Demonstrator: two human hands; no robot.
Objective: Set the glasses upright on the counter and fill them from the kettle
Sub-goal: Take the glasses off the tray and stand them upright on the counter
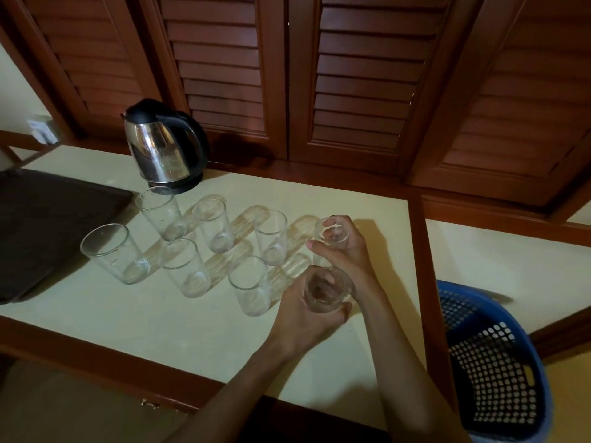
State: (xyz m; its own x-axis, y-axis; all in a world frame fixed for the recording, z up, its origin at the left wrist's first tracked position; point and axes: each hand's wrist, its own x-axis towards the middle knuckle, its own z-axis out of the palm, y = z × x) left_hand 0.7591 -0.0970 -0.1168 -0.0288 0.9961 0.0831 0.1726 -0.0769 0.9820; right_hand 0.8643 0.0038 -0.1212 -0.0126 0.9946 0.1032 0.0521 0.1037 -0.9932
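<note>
Several clear empty glasses [212, 227] stand upright in two rows on the cream counter [198, 334]. At the right end of the far row, my right hand [343, 247] grips a glass [332, 230], rim up. Nearer to me, my left hand [307, 310] holds another glass [327, 287], also rim up, at the right end of the near row. Whether these two glasses touch the counter is hidden by my fingers. A steel kettle [160, 151] with a black lid and handle stands at the back left, behind the glasses.
A dark tray [48, 225] lies on the counter at the left. A blue perforated basket [492, 369] sits to the right, below the counter's edge. Brown louvred doors [361, 78] rise behind the counter. A wooden rim [96, 356] frames the counter.
</note>
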